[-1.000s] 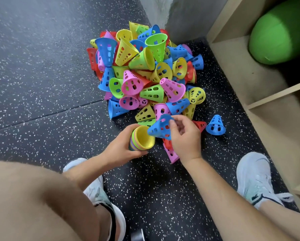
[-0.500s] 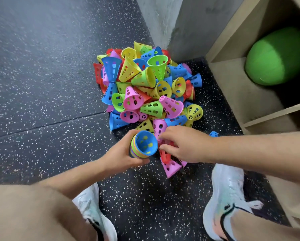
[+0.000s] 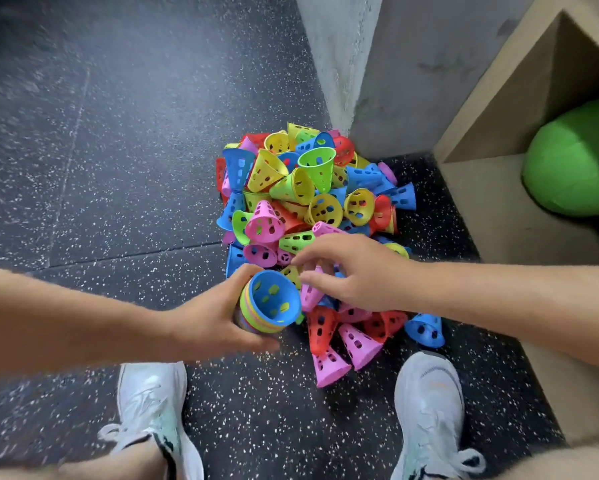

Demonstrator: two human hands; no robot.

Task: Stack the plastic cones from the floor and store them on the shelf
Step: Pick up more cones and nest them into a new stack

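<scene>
Plastic cones in pink, yellow, green, blue and red lie in a heap on the speckled dark floor, pushed up against the foot of a grey wall corner. At the heap's near edge the left hand grips a short nested stack. Its fingers are curled round the stack's side, the mouth faces up and a blue cone sits innermost. Just right of that stack, above the heap's near edge, the right hand hovers with fingers apart and loosely bent, holding nothing. They are too blurred for me to say whether the tips touch a cone. A lone blue cone stands just off the heap's near right side. Right of the heap is the wooden shelf, with a rounded green thing inside. Two white shoes stand nearer than the heap.
</scene>
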